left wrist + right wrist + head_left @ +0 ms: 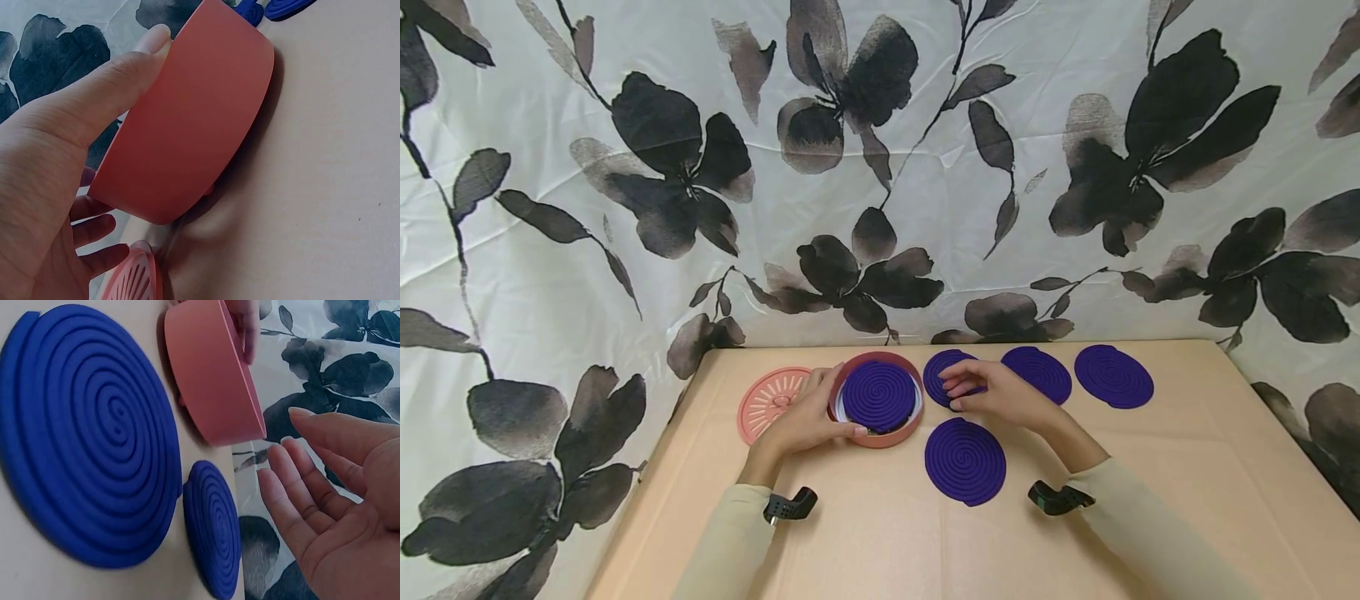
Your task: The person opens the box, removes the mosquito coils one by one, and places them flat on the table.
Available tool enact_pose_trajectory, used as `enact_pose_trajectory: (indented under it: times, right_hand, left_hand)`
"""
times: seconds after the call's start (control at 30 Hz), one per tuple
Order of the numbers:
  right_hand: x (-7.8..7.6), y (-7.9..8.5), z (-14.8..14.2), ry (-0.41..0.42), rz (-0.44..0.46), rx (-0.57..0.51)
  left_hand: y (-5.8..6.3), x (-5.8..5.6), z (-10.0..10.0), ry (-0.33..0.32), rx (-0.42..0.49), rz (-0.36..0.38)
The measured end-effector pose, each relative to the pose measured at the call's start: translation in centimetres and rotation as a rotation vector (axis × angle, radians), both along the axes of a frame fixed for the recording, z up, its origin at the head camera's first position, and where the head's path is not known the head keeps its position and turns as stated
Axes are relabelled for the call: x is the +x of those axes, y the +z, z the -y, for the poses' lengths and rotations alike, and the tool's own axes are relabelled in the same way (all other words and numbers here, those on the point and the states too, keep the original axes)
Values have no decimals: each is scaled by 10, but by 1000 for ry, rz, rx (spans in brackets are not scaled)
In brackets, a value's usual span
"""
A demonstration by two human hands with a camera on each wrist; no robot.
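A round pink box [910,425] stands near the table's back edge, with a dark blue mosquito coil [880,396] lying inside its rim. My left hand [805,417] holds the box by its left side. In the left wrist view the thumb [140,56] lies on the box's rim, while several fingers are spread behind it. My right hand [1000,392] hovers to the right of the box, fingers loosely bent with nothing between them. Beneath and behind it lies another coil [942,375], partly hidden. A further coil [965,462] lies flat in front of that hand.
The pink slotted lid [763,408] lies left of the box, partly behind the left hand. Two more mosquito coils, a middle one [1041,375] and a far right one [1114,377], lie along the back edge. A flower-printed cloth [955,192] hangs behind the table [880,542].
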State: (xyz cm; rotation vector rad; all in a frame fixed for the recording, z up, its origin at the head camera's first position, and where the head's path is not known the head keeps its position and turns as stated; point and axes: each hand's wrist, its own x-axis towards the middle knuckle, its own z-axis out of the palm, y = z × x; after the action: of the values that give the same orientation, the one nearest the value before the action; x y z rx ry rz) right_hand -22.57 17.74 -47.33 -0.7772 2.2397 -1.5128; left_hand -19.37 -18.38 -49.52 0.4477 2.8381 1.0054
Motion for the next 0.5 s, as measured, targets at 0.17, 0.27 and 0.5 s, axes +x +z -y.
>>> enact_pose_trajectory:
  times: [0.17,0.27,0.5]
  right_hand:
    - [-4,4,12,23,9,-34]
    - [-6,6,19,38,-5,-48]
    - [-10,9,35,62,-42,-64]
  left_hand:
    - [2,0,-1,-2,-3,0]
    - [3,-1,-1,-11,6,-5]
    - [8,-3,-1,-18,0,-13]
